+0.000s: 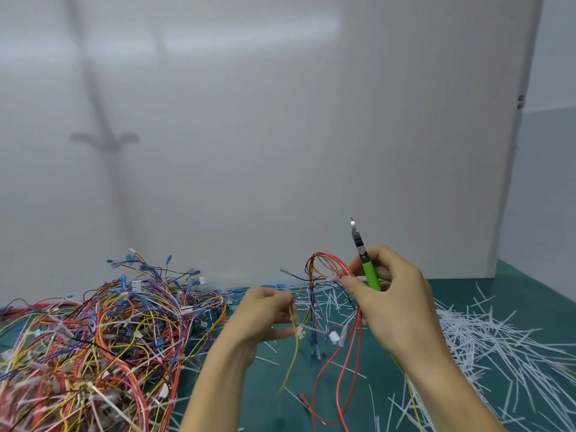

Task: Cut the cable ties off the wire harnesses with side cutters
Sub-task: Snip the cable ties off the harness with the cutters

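The left hand (265, 313) has its grip pinched on the wire harness (313, 275) above the counter (268, 410). The right hand (396, 300) has its grip wrapped round the green side cutters (369, 272), blades up, fingertips at a cable tie (332, 279). Tease that tie clear of the wires before nipping.

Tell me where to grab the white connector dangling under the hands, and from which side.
Probably pinch the connector by its body, from below: it hangs free with wires leaving its top, and the right hand, holding the cutters, crowds the space above.
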